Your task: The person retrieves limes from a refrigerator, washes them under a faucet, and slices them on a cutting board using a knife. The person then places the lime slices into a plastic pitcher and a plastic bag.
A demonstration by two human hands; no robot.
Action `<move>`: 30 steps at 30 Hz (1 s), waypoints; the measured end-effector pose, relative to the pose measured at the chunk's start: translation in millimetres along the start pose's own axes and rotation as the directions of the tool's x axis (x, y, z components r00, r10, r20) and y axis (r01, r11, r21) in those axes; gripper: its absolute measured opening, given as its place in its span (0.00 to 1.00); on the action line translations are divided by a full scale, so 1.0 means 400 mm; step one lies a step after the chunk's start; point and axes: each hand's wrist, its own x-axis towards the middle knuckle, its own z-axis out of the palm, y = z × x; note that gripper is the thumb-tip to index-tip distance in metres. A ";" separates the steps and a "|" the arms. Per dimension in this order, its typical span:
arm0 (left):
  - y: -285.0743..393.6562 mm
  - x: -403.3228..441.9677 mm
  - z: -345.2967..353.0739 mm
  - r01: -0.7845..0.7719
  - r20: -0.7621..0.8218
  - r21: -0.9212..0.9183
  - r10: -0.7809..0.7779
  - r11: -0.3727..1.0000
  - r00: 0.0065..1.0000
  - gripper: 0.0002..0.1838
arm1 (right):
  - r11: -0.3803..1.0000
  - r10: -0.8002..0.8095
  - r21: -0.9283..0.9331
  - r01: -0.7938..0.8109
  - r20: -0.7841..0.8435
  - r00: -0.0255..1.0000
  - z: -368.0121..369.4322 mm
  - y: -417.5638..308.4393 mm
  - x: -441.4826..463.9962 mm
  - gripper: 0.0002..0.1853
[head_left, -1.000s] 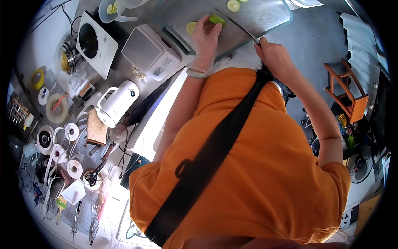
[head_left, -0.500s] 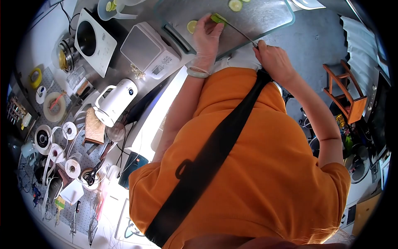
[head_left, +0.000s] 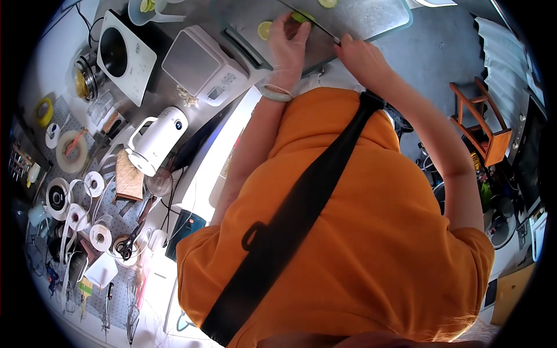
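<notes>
My left hand (head_left: 288, 46), in a clear glove, grips a green lime piece (head_left: 301, 16) on the cutting board (head_left: 371, 20). The handle of a knife (head_left: 316, 24) is in my right hand (head_left: 361, 57), and its blade crosses over the lime piece, close to my left fingertips. Beside my left hand lies a cut lime slice (head_left: 264, 30). Another slice (head_left: 327, 3) rests farther up the board, at the top edge of the view.
Left of the board stand a white kitchen scale (head_left: 200, 64), a white kettle (head_left: 158, 141), a hot plate (head_left: 125, 58) and a clear jug (head_left: 142, 16). Ribbon rolls and tools lie at lower left. A wooden chair (head_left: 481, 124) stands at right.
My right hand has moved left and up with the knife, whose blade now lies across the lime piece and reaches beyond it. The view has shifted slightly.
</notes>
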 end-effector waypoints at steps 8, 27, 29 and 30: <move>-0.014 -0.002 0.005 -0.036 0.005 -0.035 0.036 0.999 0.999 0.22 | 1.000 -0.008 -0.024 0.008 -0.012 1.000 0.055 0.020 0.021 0.13; 0.011 0.000 -0.001 0.032 -0.009 -0.138 -0.034 0.990 0.999 0.22 | 0.998 -0.001 0.062 0.004 -0.044 0.999 -0.035 0.025 -0.076 0.15; 0.007 0.001 0.001 0.026 -0.015 -0.165 -0.029 0.986 0.999 0.23 | 0.999 -0.015 0.036 0.016 -0.044 0.999 -0.037 0.020 -0.083 0.15; 0.007 0.001 0.002 0.030 -0.018 -0.166 -0.033 0.986 0.999 0.23 | 0.999 -0.021 0.028 0.023 -0.051 0.998 -0.037 0.018 -0.087 0.15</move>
